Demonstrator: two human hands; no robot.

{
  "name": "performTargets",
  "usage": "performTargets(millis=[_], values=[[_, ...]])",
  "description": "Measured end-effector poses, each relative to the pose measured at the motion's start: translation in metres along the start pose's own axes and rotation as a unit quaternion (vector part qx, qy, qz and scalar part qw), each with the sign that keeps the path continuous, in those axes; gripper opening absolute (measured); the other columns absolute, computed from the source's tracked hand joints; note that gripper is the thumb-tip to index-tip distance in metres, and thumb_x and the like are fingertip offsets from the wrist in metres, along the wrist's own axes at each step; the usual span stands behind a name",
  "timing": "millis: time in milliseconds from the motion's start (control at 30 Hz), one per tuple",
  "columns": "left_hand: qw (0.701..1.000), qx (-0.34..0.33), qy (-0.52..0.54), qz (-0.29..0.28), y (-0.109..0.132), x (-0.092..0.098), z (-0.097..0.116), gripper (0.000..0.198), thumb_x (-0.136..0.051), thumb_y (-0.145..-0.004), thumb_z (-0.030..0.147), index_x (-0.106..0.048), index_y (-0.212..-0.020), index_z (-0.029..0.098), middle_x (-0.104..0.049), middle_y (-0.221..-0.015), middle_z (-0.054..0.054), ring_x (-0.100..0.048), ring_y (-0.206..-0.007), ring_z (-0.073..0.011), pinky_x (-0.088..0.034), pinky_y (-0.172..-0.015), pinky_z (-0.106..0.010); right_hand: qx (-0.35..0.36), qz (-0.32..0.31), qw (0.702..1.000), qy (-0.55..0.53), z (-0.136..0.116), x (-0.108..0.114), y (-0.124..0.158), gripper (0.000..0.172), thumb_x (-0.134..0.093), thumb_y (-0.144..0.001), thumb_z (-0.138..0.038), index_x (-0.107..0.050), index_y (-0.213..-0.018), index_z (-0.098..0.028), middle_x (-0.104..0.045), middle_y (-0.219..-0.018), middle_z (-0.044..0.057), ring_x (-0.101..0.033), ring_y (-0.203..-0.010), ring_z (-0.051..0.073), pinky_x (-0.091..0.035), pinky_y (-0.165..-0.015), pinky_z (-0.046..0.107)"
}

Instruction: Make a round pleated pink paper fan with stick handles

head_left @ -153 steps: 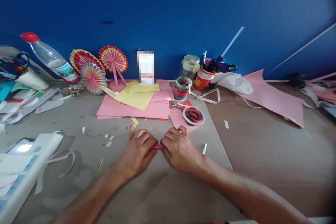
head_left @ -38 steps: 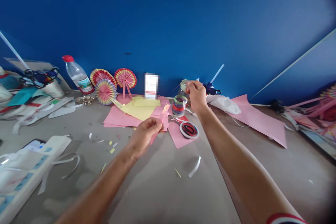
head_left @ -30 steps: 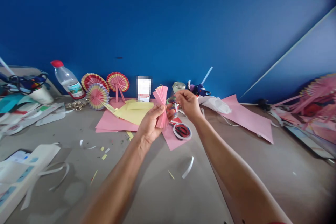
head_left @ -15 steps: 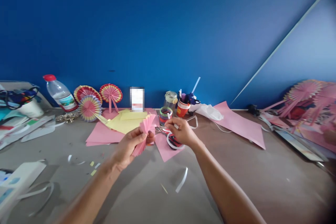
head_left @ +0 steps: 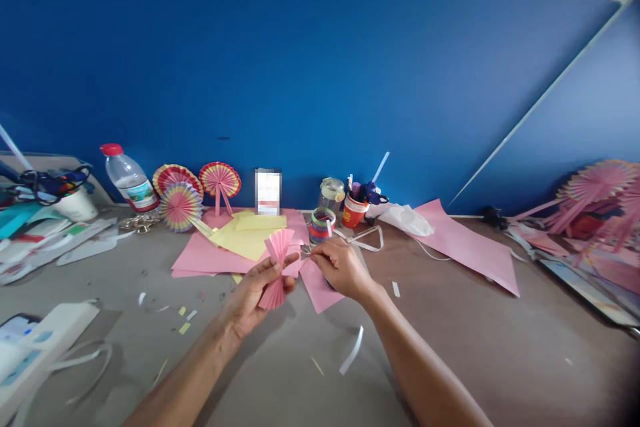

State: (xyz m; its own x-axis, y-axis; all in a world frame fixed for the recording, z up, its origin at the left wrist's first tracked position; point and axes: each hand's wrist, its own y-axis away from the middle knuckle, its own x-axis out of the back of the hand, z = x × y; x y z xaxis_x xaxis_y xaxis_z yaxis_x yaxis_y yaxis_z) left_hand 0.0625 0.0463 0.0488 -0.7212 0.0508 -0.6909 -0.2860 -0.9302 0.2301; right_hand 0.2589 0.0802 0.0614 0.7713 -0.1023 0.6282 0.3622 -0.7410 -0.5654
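My left hand (head_left: 265, 283) pinches a pleated pink paper (head_left: 278, 273) round its narrow middle, so both ends flare out like a bow. Just right of it, my right hand (head_left: 340, 265) is closed, with thumb and forefinger pressed together. Whatever its fingertips hold is too fine to make out. Under and behind that hand lies a small pink sheet (head_left: 319, 290). Beyond it stand a jar-like stack of coloured rolls (head_left: 321, 228) and a clear lidded bottle (head_left: 331, 195). Pink sheets (head_left: 200, 257) and yellow sheets (head_left: 240, 240) lie behind my left hand.
Finished pleated paper fans (head_left: 220, 181) lean near a water bottle (head_left: 131, 180) at back left. A red cup of tools (head_left: 353, 213), a white plastic bag (head_left: 407, 219) and a large pink sheet (head_left: 470, 250) are at back right. A power strip (head_left: 55, 347) lies front left; paper scraps (head_left: 352, 351) dot the table.
The view has turned slightly left, so the scene sits farther right. My right hand has lowered a little and now covers the white-edged roll. My left hand keeps its pinch on the pleated paper.
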Motion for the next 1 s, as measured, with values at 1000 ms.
performTargets(millis=[1000], values=[[0.853,-0.213,-0.449,0.157,-0.015,0.02,-0.012,0.005,-0.065,-0.069,0.023,-0.064,-0.07,0.018,-0.056,-0.053,0.003,-0.047,-0.051,-0.0117,-0.031,-0.05,-0.022,0.114,-0.152,0.964,0.186,-0.022,0.002,0.006,0.015,-0.052,-0.082,-0.014,-0.062,-0.072,-0.018,-0.063,-0.07,0.004,-0.053,-0.07,0.016,-0.032,-0.082,0.035]])
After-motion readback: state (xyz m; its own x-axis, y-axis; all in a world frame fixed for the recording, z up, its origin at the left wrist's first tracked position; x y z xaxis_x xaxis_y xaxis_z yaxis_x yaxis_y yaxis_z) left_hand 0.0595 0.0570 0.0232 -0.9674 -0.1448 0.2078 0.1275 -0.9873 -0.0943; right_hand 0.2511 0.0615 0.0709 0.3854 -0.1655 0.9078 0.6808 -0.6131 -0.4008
